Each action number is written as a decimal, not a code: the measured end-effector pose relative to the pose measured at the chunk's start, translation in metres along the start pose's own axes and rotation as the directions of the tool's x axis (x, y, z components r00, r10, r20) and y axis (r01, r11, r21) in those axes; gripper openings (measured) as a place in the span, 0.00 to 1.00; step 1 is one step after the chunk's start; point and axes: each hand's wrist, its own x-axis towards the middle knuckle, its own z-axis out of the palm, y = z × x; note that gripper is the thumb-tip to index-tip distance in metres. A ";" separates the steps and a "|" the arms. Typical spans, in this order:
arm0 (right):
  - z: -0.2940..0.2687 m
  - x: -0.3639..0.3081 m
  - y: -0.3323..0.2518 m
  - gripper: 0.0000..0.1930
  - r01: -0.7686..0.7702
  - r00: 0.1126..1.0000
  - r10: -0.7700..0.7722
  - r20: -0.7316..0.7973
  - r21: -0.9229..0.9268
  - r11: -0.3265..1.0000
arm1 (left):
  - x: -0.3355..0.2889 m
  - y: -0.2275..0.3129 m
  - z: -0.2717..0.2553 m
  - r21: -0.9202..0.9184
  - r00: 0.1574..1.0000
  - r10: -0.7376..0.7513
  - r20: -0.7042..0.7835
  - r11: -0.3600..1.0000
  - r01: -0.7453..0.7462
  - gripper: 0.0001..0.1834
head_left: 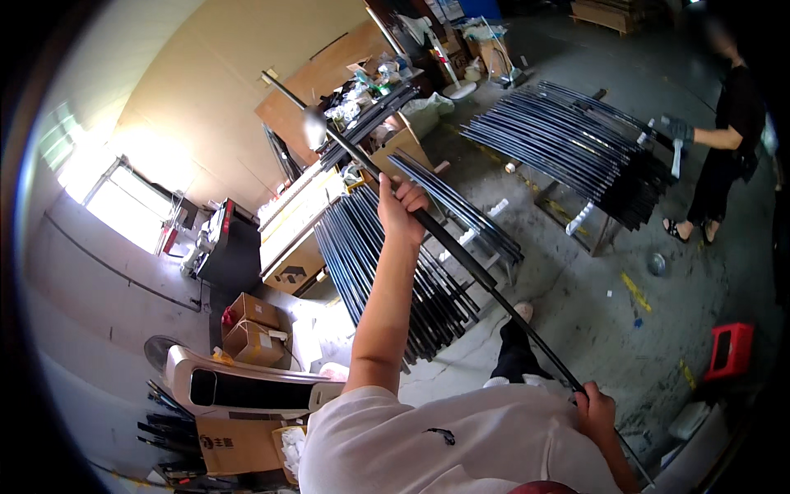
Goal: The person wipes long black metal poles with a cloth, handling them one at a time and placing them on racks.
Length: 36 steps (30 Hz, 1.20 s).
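Note:
A long, thin black pole (462,253) slants across the view from upper left to lower right, with a thicker dark section in its middle. My left hand (401,207) is raised on an outstretched arm, its fingers wrapped round the pole's upper part. Close to my body, my right hand (596,409) is closed round the thin lower part. Beneath the pole, many similar black rods (370,263) lie side by side on a low support. A smaller row of black rods (461,206) lies just right of them.
Beyond, a rack carries more black rods (568,148); a gloved co-worker (724,123) stands beside it. On the floor sit a red crate (729,351) and a metal bowl (656,263). Cardboard boxes (255,329) and a white appliance (247,383) stand left. A cluttered bench (370,123) lines the back.

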 end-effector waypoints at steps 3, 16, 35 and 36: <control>0.023 -0.007 0.016 0.08 -0.032 0.986 0.007 0.165 0.148 0.988 | 0.002 0.000 -0.003 -0.167 0.996 -0.078 0.052 0.982 0.085 0.17; -0.010 0.055 -0.094 0.20 -0.018 0.997 -0.023 0.076 0.499 0.866 | -0.099 -0.117 0.026 -0.159 0.966 -0.253 0.054 0.953 0.258 0.16; 0.033 0.008 0.055 0.14 -0.156 0.954 0.169 -0.246 0.070 0.985 | -0.075 -0.094 0.011 0.341 0.975 -0.221 0.024 0.919 0.200 0.27; 0.034 0.004 0.055 0.14 -0.151 0.947 0.167 -0.274 0.077 0.985 | -0.068 -0.088 0.009 0.345 0.977 -0.210 0.048 0.921 0.181 0.27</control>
